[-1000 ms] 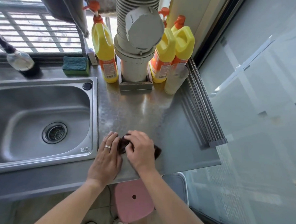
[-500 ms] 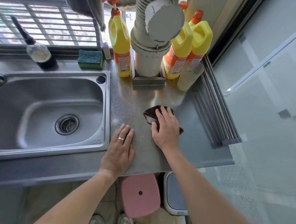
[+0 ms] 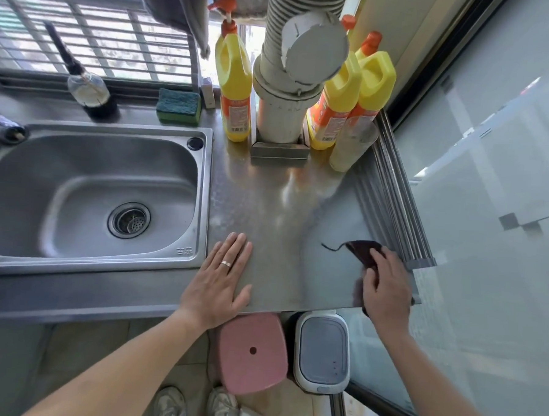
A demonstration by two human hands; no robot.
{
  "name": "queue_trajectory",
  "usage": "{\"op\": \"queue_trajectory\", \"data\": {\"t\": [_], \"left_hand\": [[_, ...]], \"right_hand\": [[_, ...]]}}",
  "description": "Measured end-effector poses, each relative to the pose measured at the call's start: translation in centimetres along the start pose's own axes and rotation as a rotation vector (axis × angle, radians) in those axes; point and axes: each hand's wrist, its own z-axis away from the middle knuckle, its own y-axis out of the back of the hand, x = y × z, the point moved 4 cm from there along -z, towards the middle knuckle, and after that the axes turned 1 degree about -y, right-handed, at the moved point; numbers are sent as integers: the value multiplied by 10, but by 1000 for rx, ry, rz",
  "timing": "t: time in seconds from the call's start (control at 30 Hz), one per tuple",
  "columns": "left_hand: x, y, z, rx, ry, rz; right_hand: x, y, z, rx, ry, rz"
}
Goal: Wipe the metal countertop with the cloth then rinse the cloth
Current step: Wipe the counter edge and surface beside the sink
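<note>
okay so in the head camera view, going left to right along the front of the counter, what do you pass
sink → left hand flat on the metal countertop → dark cloth → right hand pressing it → glass panel
</note>
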Motion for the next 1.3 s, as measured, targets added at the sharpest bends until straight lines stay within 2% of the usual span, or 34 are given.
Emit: {"op": "queue_trajectory", "data": {"t": [0.07,0.1,0.2,0.3,0.4,0.5,0.6,0.7,0.77,1.0,1.1,1.17,1.23,1.3], "left_hand": [[-1,-1,-2,6,3,-13],[-1,-2,-3,7,-1,-16],[-1,-3,-2,15,-7,-19],[2,5,3,19,-9,29],[-13,17,24,68,-19,35],[-68,33,66,132,96,-5],[-122,42,105,114,140,-78],[-140,35,117,87,85,-105],[-141,29,114,93,89,-101],[-138,32,118,66,77,-28],[-150,46,125,55,72,-27],[-176,62,135,89,163,-53],[-220,84,150,135,332,-84],[-267,107,155,161,489,-77]], "right_hand": [[-18,-8,-2,41,-110,21],[-34,-13,1,45,-107,10],[-91,-32,27,-14,61,-85],[-140,-44,52,-170,293,-199],[-149,-40,38,-203,427,-305],[-131,-33,-1,-49,295,-198],[-129,-46,-18,-16,157,-32],[-147,-63,-6,22,150,46],[-165,-71,7,-4,209,57],[-275,-79,101,-220,291,-73],[-309,-80,120,-293,146,-122],[-320,-76,117,-435,-79,-150],[-349,-74,107,-665,-246,-199],[-387,-73,91,-884,-253,-153]]}}
